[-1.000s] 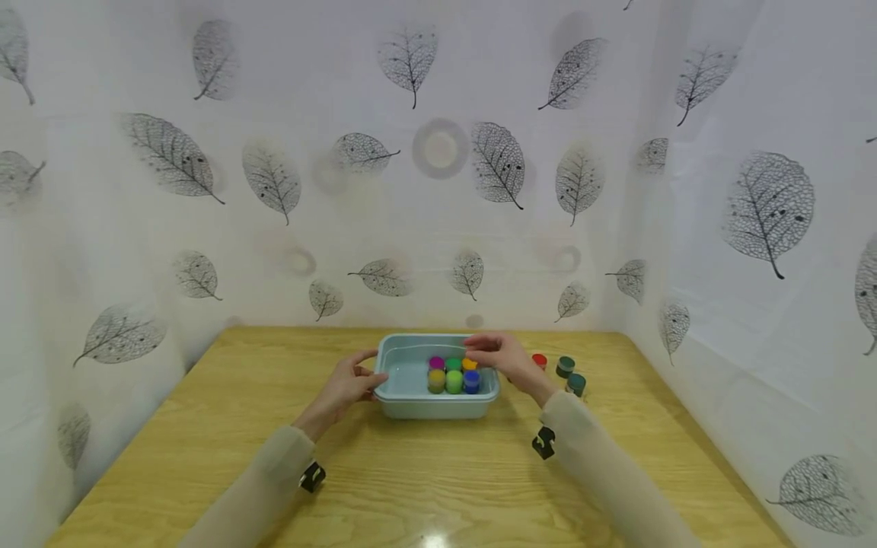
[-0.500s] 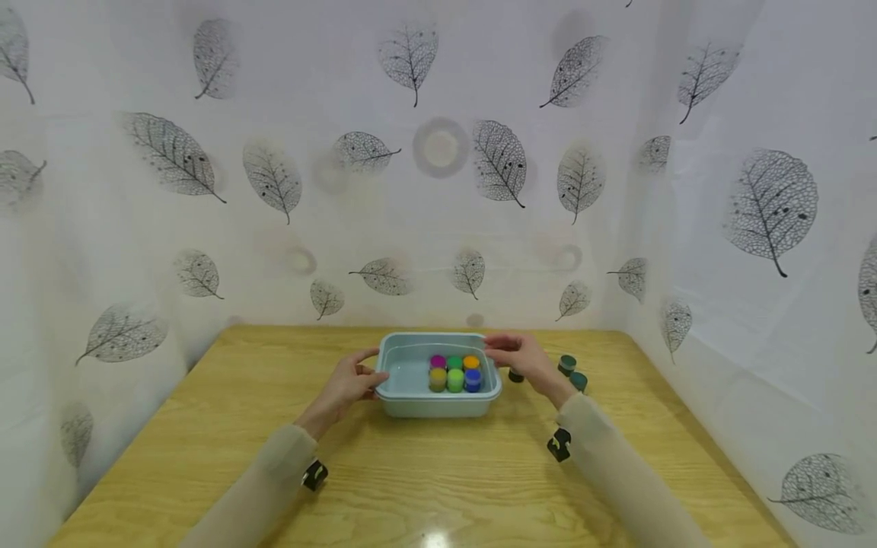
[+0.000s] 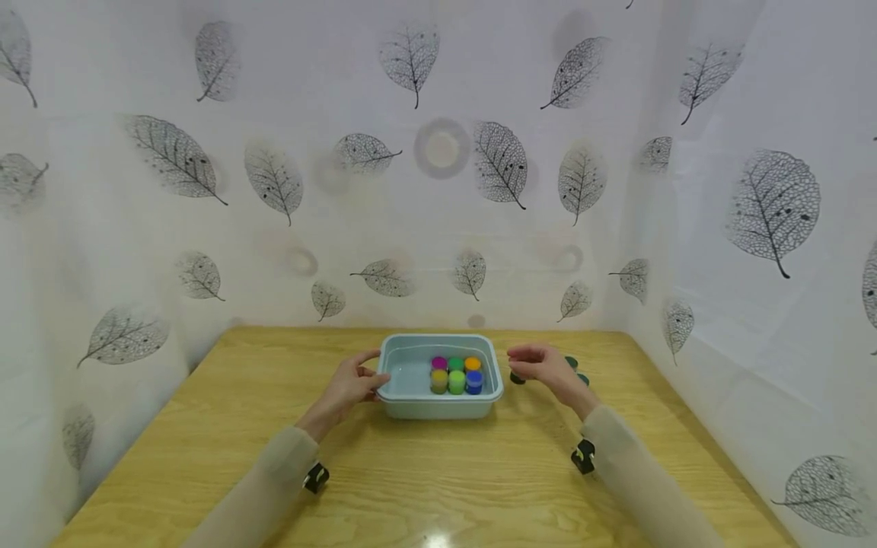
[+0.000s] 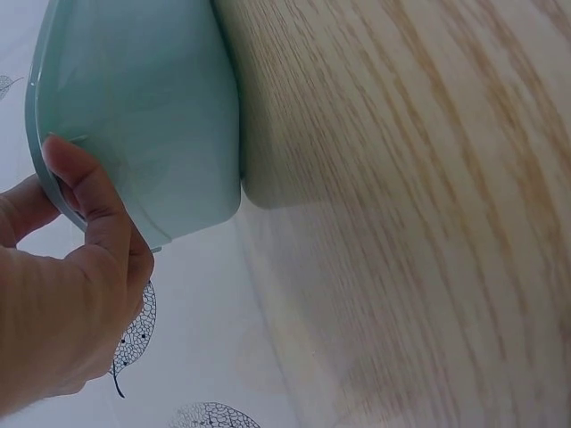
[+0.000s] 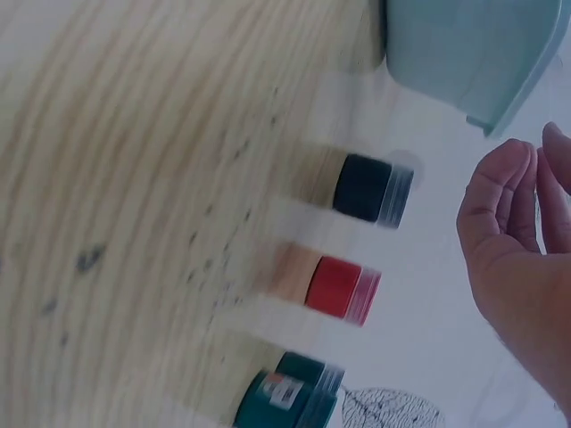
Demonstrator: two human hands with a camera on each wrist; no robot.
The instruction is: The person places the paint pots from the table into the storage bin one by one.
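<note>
A pale blue plastic tub (image 3: 411, 396) stands mid-table and holds several small colour-capped pots: magenta (image 3: 439, 363), green (image 3: 455, 364) and orange (image 3: 472, 363) behind, yellow (image 3: 438, 380), light green (image 3: 456, 380) and blue (image 3: 473, 380) in front. My left hand (image 3: 363, 373) grips the tub's left rim, thumb (image 4: 94, 205) on the tub wall (image 4: 143, 107). My right hand (image 3: 527, 359) hovers just right of the tub, fingers (image 5: 508, 205) loosely curled and holding nothing. Below it stand a black pot (image 5: 368, 188) and a red pot (image 5: 342, 288).
Two dark green pots (image 3: 571, 362) (image 5: 294, 392) stand further right on the wooden table (image 3: 438, 479). White leaf-print curtains close off the back and both sides. A corner of the tub (image 5: 464, 53) shows in the right wrist view.
My right hand has drawn back out of the tub to the right, over the loose pots. The orange pot is now uncovered in the tub. The left hand has stayed put.
</note>
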